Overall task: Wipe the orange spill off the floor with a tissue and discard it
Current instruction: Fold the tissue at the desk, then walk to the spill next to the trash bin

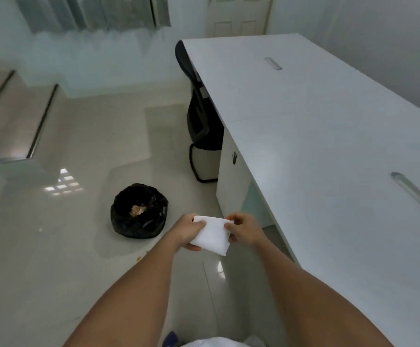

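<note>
Right: the tabletop (329, 146) walls my side off.
Left: bare floor (53, 259) lies open.
Ahead: the bin (138, 211) and chair (201, 121) stand in my way.

both bare forearms reach forward from the bottom of the view and draw together toward the middle. the left hand (187, 231) is turned thumb-up, its thumb lying on top and its fingers curled beneath in a closed pinching grip. the right hand (244, 230) faces it, just beside it, thumb and fingertips likewise pinched shut, wrist bent slightly inward.
</note>
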### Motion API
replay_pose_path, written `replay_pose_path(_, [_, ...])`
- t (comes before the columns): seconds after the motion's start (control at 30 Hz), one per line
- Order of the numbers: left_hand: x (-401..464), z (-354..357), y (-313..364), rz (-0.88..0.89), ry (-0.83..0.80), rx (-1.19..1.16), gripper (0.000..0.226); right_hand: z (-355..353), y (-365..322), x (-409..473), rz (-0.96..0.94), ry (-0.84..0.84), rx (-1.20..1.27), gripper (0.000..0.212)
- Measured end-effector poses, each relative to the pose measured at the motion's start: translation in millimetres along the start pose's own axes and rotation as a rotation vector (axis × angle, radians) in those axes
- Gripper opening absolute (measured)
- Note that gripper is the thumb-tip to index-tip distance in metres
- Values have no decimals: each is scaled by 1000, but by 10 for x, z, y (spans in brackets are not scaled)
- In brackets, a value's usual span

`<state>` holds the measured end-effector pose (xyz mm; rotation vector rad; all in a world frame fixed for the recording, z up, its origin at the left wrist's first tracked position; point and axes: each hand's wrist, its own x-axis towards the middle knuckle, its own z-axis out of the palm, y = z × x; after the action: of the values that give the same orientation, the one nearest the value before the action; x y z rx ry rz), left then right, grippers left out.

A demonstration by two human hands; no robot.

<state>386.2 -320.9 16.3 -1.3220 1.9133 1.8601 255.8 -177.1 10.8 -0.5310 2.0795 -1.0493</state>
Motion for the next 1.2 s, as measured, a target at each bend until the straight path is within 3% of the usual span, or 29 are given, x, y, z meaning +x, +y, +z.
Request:
replay_pose_path(0.2, [-175,-798,-502,-48,80,-236,24,951,-348,17,-19,-160,46,22])
replay_pose_path(0.37, [-253,-1119,-801,-77,108,-367,33,1487,-560,121,-50,-179,-43,19])
replay_pose_path(0.47, [-241,-1267,-942,-89,182,-349,30,1691,-618,238,-24,-258,-99,19])
replay_pose_path(0.6, [-183,-1495,-1072,-103,400,-292,23,1850,-711,452,-29,-352,-129,21])
replay_pose_path(0.77, [-60,-1698,-1202,-147,507,-264,25,2062,-800,759,-32,-458,-140,23])
replay_pose_path(0.97, [262,-1782,-1499,-180,584,-174,26,2409,-690,1227,-1,-470,-276,16])
replay_pose_path(1.1, [634,-1806,-1855,-216,575,-325,29,2744,-405,1515,91,-450,-243,6])
replay_pose_path(1.2, [1136,-1814,-2315,-221,570,-362,29,3131,49,1840,132,-403,-234,11])
